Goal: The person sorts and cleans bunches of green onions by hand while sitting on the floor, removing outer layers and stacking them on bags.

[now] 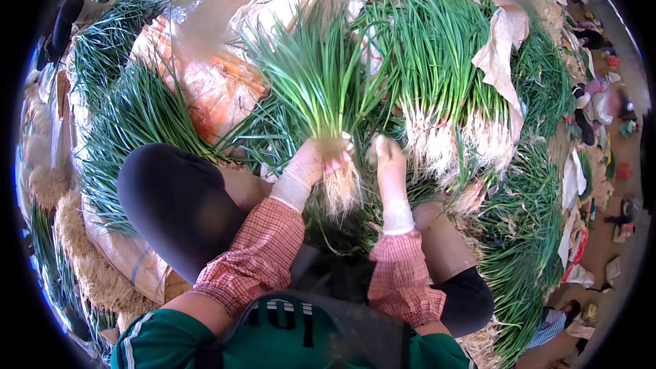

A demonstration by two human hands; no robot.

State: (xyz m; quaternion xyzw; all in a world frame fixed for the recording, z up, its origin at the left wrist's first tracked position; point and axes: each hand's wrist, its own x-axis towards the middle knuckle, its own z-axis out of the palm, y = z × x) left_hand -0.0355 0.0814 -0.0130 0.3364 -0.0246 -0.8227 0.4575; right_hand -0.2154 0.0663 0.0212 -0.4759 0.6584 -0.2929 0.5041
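A bunch of green chives or thin spring onions stands fanned out in front of me, roots down. My left hand, in a pale glove, is closed around it just above the pinkish bulbs and the trailing pale roots. My right hand, also gloved, is to the right of the bunch and apart from it. Its fingers look curled; whether something small is in them is not clear. Beyond it, cleaned bunches lie side by side, their roots toward me.
Loose green stalks heap up to my right, and another pile is to my left. An orange-and-white woven sack lies ahead on the left. Pale cloth borders the bunches. People sit along the far right side.
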